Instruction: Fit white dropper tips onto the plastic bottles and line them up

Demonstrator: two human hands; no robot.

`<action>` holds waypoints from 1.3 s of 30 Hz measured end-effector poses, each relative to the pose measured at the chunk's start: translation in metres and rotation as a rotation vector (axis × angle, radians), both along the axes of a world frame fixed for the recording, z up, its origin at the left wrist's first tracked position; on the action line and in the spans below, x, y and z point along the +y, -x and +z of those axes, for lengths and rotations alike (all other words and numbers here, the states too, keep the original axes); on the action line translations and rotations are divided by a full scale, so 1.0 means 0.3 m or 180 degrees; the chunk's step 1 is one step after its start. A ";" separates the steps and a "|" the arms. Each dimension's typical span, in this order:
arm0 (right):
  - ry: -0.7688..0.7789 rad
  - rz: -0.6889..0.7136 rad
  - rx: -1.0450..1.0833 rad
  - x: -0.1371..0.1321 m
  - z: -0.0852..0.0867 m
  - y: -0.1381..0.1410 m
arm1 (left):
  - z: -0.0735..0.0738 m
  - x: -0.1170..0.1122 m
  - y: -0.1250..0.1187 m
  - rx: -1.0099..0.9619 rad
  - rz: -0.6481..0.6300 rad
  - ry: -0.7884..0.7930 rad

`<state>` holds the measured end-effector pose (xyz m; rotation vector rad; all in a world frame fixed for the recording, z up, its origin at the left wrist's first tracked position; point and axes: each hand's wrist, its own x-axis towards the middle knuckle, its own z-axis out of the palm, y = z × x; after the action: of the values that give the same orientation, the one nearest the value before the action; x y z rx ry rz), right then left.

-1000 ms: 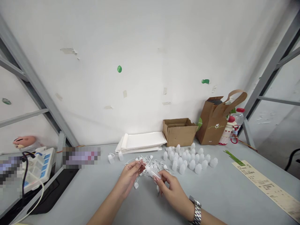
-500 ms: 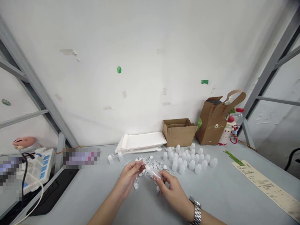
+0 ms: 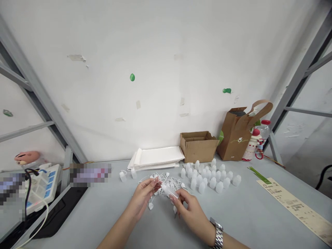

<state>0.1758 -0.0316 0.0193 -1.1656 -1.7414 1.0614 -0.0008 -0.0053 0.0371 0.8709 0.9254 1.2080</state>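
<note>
My right hand (image 3: 190, 211) pinches a small clear plastic bottle (image 3: 169, 190), held slanted just above the grey table (image 3: 249, 214). My left hand (image 3: 144, 193) pinches something small and white at the bottle's upper end; I cannot make out what it is. Both hands hover over a loose pile of white caps on cords (image 3: 166, 180). One such cap (image 3: 150, 205) lies under my left hand. A group of several upright white bottles (image 3: 210, 174) stands to the right of the pile.
A stack of white padded envelopes (image 3: 155, 157), an open cardboard box (image 3: 198, 145) and a brown paper bag (image 3: 237, 133) line the wall. Two lone bottles (image 3: 127, 174) stand left of the pile. A printed paper strip (image 3: 295, 205) lies far right. A power strip (image 3: 38, 186) sits far left.
</note>
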 end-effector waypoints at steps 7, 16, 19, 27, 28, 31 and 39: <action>0.0039 -0.0025 -0.0011 0.000 -0.002 0.002 | -0.003 0.004 0.001 0.0109 0.0006 -0.0005; -0.0018 -0.0075 -0.0099 -0.002 0.001 0.005 | 0.005 -0.001 0.001 0.0495 0.0124 -0.0050; -0.0045 -0.0105 -0.0108 -0.002 0.000 0.005 | -0.004 0.002 0.007 0.0649 0.0093 -0.0108; 0.0005 -0.0085 -0.0156 0.002 -0.001 0.003 | -0.013 0.005 0.011 0.0764 0.0022 -0.0174; -0.0002 -0.0089 -0.0151 0.002 -0.002 0.003 | -0.013 0.004 0.011 0.0738 0.0023 -0.0166; -0.0033 -0.0110 -0.0146 0.002 -0.003 0.003 | -0.014 0.003 0.010 0.0644 0.0049 -0.0120; -0.0058 -0.0115 -0.0140 0.003 -0.004 0.004 | -0.002 0.000 0.004 0.0577 0.0099 -0.0056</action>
<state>0.1746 -0.0308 0.0181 -1.2128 -1.7537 1.0036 -0.0019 -0.0051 0.0365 0.9956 1.0784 1.1791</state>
